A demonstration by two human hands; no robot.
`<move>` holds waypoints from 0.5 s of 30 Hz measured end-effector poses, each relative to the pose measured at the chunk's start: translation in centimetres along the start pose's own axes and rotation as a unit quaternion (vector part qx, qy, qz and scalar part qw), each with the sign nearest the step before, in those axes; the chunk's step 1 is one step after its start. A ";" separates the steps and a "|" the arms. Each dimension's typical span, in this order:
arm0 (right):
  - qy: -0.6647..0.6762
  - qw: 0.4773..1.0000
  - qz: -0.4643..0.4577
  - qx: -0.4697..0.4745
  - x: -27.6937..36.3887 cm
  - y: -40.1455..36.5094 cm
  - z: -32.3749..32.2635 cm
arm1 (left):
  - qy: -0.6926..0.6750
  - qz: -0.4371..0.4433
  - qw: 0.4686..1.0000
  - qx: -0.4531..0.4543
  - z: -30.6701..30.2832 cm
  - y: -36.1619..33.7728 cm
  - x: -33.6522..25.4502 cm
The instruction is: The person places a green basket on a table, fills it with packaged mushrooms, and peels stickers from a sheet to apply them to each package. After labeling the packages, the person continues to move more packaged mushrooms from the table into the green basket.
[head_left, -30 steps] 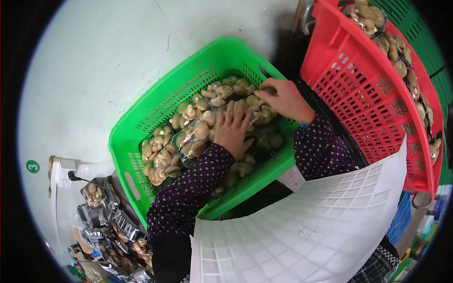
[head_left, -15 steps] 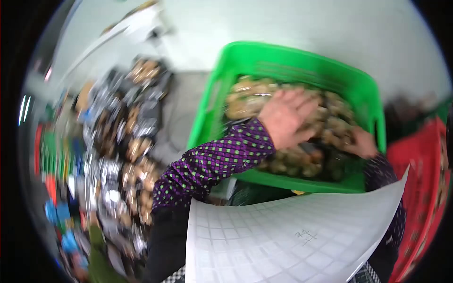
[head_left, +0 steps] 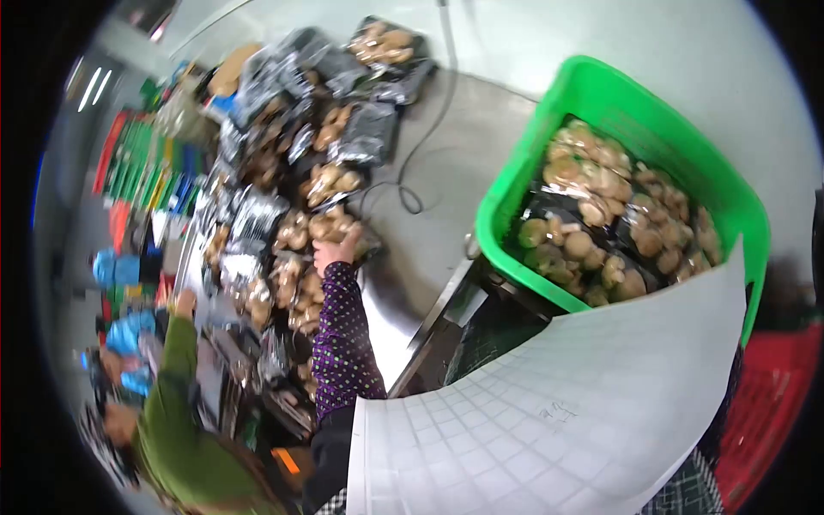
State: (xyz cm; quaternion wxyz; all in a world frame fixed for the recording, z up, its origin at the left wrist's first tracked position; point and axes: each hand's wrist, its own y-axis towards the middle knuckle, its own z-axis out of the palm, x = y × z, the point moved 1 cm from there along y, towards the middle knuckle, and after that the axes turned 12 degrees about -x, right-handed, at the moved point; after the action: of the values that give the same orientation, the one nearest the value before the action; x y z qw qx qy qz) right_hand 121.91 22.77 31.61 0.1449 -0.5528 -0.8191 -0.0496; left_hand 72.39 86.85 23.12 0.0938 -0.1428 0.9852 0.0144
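Observation:
My left hand (head_left: 338, 247) reaches out over the pile on the metal table, its fingers closed on the near edge of a wrapped mushroom pack (head_left: 330, 225). More packs of brown mushrooms in clear film on black trays, like this mushroom pack (head_left: 330, 182), lie around it. On the right stands a green crate (head_left: 525, 184) holding several wrapped mushroom packs (head_left: 592, 172). My right hand is out of sight; only a bit of its sleeve shows beside the sheet of paper at the lower right.
A large sheet of paper (head_left: 532, 412) with a printed grid covers the lower middle. A red crate (head_left: 768, 412) stands at lower right. A cable (head_left: 421, 146) runs across the metal table (head_left: 468, 129). At left, a person in a green sleeve (head_left: 176, 369) reaches toward the pile.
Both hands have left the green crate. My left hand has moved left onto a mushroom pack in the pile, and my right hand has dropped from sight. The view has turned left.

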 end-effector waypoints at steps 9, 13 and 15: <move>0.032 0.990 -0.029 -0.137 4.9 -3.5 -2.9 | 0.032 0.097 0.995 0.017 1.7 2.9 -1.7; 0.043 0.982 0.011 -0.186 3.7 -4.8 -2.7 | -0.221 0.111 0.966 0.082 -0.9 3.9 -1.9; 0.049 0.979 0.020 -0.197 4.0 -4.9 -2.5 | -0.360 0.125 0.916 0.128 -4.6 2.1 -3.9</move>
State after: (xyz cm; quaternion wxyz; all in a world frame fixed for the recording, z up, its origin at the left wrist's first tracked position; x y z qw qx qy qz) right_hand 116.48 23.90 35.55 0.0741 -0.5839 -0.7738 -0.2340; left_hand 74.59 89.71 28.42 0.4572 0.0098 0.8879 -0.0502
